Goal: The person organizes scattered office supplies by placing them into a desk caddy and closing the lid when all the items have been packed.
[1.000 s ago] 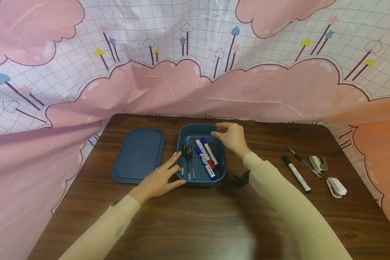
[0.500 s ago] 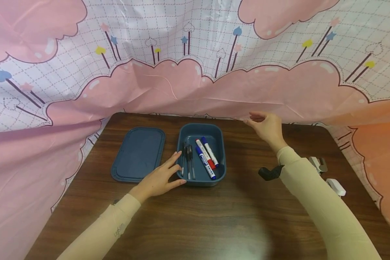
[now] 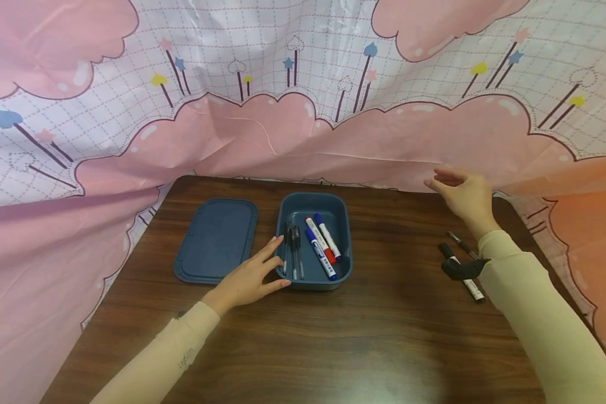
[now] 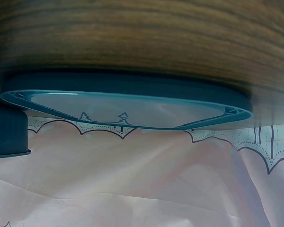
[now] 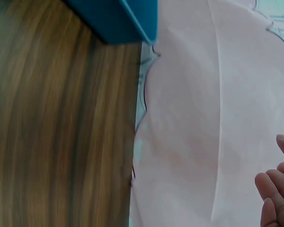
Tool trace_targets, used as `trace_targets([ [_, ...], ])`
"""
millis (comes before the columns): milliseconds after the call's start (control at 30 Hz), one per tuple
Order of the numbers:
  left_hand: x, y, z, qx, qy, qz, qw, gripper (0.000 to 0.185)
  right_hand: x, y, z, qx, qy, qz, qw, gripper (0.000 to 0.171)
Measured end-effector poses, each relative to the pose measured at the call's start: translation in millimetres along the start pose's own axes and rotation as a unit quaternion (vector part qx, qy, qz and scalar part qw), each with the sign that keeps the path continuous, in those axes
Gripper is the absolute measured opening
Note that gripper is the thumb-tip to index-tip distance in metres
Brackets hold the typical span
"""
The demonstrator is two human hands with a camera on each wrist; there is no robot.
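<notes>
The blue plastic box (image 3: 315, 284) stands on the table, holding several black pens (image 3: 294, 252) on its left side and blue and red whiteboard markers (image 3: 323, 247) on its right. My left hand (image 3: 247, 280) rests spread against the box's near left corner, fingertips at the rim, thumb at the front. Well to the right of the box, my right hand (image 3: 467, 199) hovers above the table with fingers loosely bent and nothing in them. Below it lie a black-capped marker (image 3: 462, 272) and a black pen (image 3: 463, 245), both partly hidden by the wrist strap and arm.
A flat blue lid (image 3: 216, 240) lies left of the box, close to my left hand. The brown wooden table (image 3: 303, 348) ends at the back against a pink and white patterned curtain (image 3: 394, 146).
My right hand has moved right, away from the box's far right corner. The two staplers on the right are now hidden behind my right arm. My left hand has stayed put.
</notes>
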State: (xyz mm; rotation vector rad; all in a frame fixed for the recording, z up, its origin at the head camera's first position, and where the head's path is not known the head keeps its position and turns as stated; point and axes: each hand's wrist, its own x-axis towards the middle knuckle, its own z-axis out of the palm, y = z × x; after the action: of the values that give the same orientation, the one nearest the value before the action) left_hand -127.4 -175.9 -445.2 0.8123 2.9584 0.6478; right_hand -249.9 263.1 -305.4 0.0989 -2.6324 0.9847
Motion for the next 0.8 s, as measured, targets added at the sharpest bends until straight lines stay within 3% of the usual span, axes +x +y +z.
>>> trace_targets([
  [300,0.1,-0.3,0.7,0.0,0.002,0.002,1.0,0.062,-6,33,-30,-0.015,0.013,0.033,0.999,0.062],
  [500,0.2,-0.7,-0.5,0.0,0.003,0.001,1.0,0.061,-17,52,-32,-0.02,0.022,0.049,0.998,0.062],
  [633,-0.3,-0.6,-0.3,0.0,-0.002,-0.003,1.0,0.061,-27,62,-32,-0.018,0.007,0.052,0.998,0.06],
  [800,-0.9,1.4,-1.7,-0.001,-0.007,-0.004,1.0,0.062,-39,80,-28,-0.056,-0.02,0.046,0.997,0.061],
])
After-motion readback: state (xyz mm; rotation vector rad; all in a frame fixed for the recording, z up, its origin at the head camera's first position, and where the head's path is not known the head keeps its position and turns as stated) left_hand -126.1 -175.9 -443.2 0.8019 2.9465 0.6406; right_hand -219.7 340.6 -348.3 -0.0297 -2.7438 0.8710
